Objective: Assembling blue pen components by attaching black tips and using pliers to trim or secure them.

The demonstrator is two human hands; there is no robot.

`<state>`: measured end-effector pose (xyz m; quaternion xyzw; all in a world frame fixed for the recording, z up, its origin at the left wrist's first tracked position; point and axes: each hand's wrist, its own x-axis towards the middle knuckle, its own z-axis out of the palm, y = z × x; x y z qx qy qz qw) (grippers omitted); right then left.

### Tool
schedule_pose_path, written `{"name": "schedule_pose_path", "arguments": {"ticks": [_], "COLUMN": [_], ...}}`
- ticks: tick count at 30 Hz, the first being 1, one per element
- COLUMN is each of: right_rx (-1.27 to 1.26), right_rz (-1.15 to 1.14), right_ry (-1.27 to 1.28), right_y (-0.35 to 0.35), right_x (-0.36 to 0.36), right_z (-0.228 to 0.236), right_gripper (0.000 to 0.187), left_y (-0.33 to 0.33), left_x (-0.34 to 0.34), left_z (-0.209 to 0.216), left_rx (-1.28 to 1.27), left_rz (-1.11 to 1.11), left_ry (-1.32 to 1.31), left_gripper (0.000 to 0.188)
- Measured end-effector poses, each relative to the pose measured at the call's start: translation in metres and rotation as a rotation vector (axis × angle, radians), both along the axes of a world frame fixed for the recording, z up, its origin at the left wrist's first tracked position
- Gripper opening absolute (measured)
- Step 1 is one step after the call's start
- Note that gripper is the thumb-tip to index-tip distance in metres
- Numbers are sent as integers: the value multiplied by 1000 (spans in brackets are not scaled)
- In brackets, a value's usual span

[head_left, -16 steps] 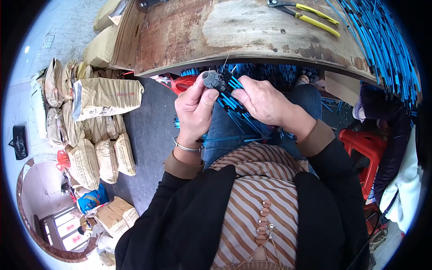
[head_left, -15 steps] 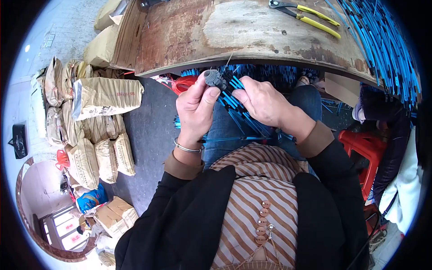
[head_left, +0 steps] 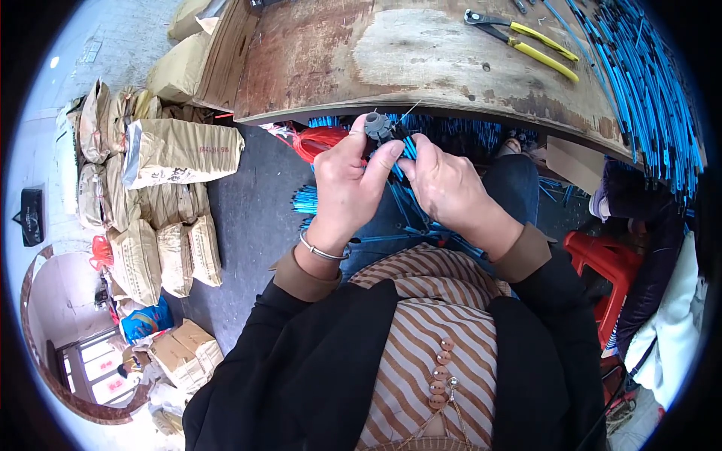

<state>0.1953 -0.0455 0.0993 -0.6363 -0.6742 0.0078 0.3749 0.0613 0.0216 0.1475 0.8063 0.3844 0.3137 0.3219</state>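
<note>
My left hand (head_left: 347, 167) is closed round a grey ribbed plastic hub (head_left: 377, 124) with a hollow round end, held up just short of the table's near edge. Against it, my right hand (head_left: 453, 183) pinches a bunch of thin blue rods (head_left: 408, 148) with black ends. Those black ends meet the side of the hub; my fingers hide how they join. A fine wire sticks out past the hub toward the table. More blue rods hang below my hands and lie across my lap.
A worn wooden table (head_left: 316, 64) spans the top, bearing yellow-handled pliers (head_left: 538, 54) and a big pile of blue rods (head_left: 654, 90) at right. Filled brown sacks (head_left: 184, 154) stand at left. A red plastic stool (head_left: 605, 259) is at right, near another person's dark-clad leg.
Both hands and the hub have shifted slightly right in the picture. My left thumb has moved off the hub's face toward the rods, and my right fingers have closed in nearer the hub.
</note>
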Motion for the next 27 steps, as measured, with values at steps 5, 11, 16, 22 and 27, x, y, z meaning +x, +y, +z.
{"name": "schedule_pose_path", "arguments": {"ticks": [5, 11, 16, 22, 27], "right_rx": [-36, -105, -69, 299, 240], "right_rz": [-68, -173, -124, -23, 95], "right_ry": [-106, -225, -165, 344, 488], "right_y": [-3, -11, -10, -8, -10], "right_x": [-3, -8, -8, -15, -14], "right_z": [6, 11, 2, -10, -15], "right_gripper": [37, 41, 36, 22, 14], "left_y": [5, 9, 5, -5, -1], "left_x": [6, 7, 6, -1, -15], "left_z": [0, -1, -2, 1, -7], "left_rx": [-21, -120, -165, -235, -401], "left_rz": [-11, -52, -12, -9, -129], "left_ry": [-73, -136, -165, -309, -458], "left_gripper": [34, 32, 30, 30, 32]}}
